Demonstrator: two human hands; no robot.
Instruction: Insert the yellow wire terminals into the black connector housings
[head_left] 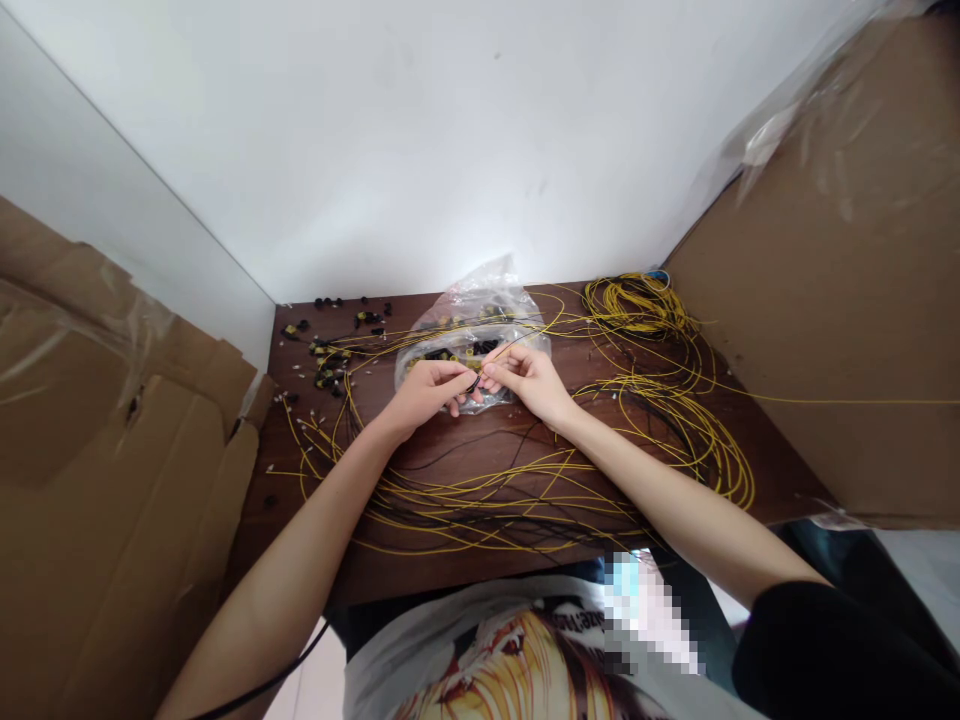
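My left hand [433, 392] and my right hand [527, 378] meet at the middle of the brown table [465, 440], fingertips nearly touching. Between them is a small black piece [474, 383], pinched by my left thumb and fingers. My right thumb and fingers are closed on a thin wire that runs up and to the right. Behind and partly beneath both hands lies a clear plastic bag [495, 290] with small black and yellow parts. The exact shape of the held piece is hidden by the fingers.
A coil of yellow wire [637, 305] lies at the back right. Long yellow and black wires [480, 500] loop across the front. Small black and yellow parts [330, 365] are scattered at the left. Cardboard stands at left [112, 480] and right [825, 300], a white wall [450, 150] behind.
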